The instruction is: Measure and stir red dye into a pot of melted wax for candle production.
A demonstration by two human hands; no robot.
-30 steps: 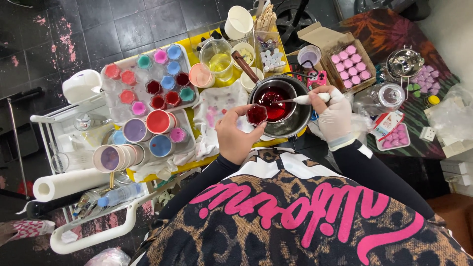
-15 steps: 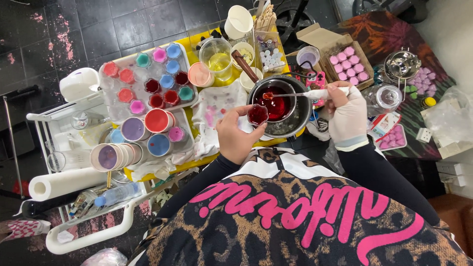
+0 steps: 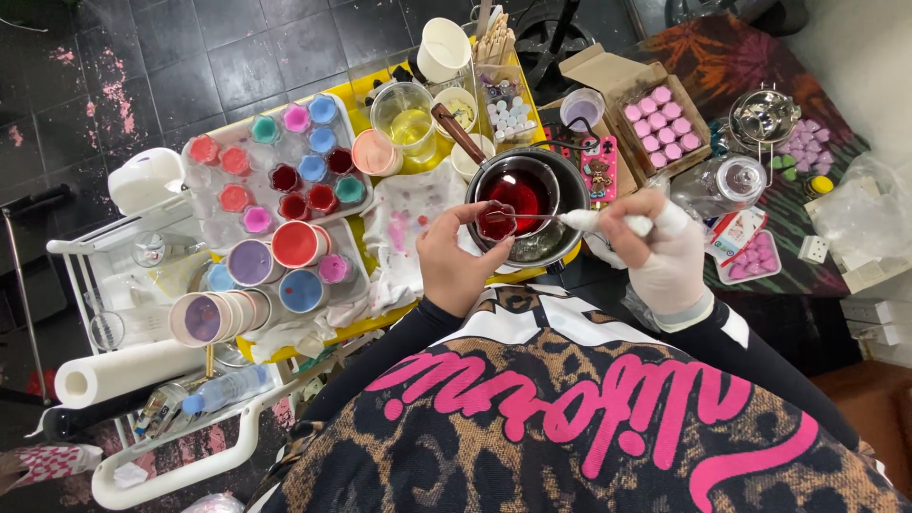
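Left hand (image 3: 454,271) is bare and wrapped around a small clear cup (image 3: 496,220) of dark red liquid, thumb on one side and fingers curled round the other, so it's properly pinched in there. The cup sits just over the near rim of the round metal melting pot (image 3: 528,204), which has more of that same red stuff inside.

Right hand (image 3: 660,249) is in a white glove, fingers squeezed together on the white handle of a thin stirring tool (image 3: 568,218). The metal shaft runs leftward from that grip straight into the cup, tip down in the red liquid. So both hands meet at the cup, glove to the right of it, bare hand below and left.

Further left of the bare hand there's a stained white cloth (image 3: 404,233) on the yellow table (image 3: 353,326), then a clear tray (image 3: 204,195) full of little cups in red, pink, blue and teal. Bigger pots of purple, red and blue sit closer in. Beyond the pot there's a glass measuring jug (image 3: 407,119) with yellowish liquid. Off past the gloved hand, a cardboard box (image 3: 665,119) packed with pink round lids, and a paper towel roll (image 3: 119,372) way out on the far left
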